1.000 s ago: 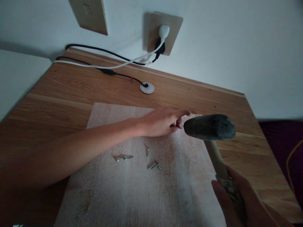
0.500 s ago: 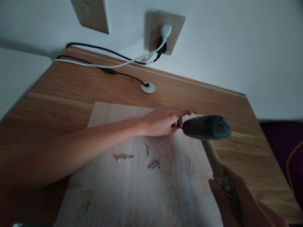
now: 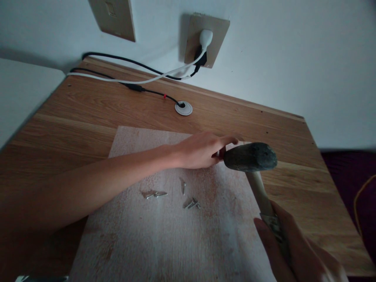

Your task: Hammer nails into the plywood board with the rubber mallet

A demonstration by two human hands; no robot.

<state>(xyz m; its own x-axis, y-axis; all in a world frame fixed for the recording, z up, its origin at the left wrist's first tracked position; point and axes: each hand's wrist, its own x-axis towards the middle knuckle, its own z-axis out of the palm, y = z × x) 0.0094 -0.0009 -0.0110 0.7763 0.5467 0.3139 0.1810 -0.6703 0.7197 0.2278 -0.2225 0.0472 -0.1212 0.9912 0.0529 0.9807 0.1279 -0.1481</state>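
Observation:
My right hand (image 3: pixel 296 246) is wrapped round the pale handle of a mallet (image 3: pixel 249 157) with a thick dark head. The head hangs over the far right corner of a whitish wooden board (image 3: pixel 164 243), right beside the fingers of my left hand (image 3: pixel 202 150). My left hand rests on the board's far edge, its fingers bent in a pinch; the mallet head covers what the tips hold, if anything. Several small silver screws lie loose on the board: one pair (image 3: pixel 156 194), a single screw (image 3: pixel 184 188) and a small cluster (image 3: pixel 193 203).
Beneath the board is a wood-grain desk (image 3: pixel 296 188) with a round cable grommet (image 3: pixel 183 108). A black cable (image 3: pixel 135 87) and a white cable (image 3: pixel 141 82) run along its back to a wall socket (image 3: pixel 219 35). A switch plate (image 3: pixel 117 19) is at upper left.
The mallet and my right hand have shifted a little to the left, bringing the head closer to my left fingers. My left hand and the screws stay in place.

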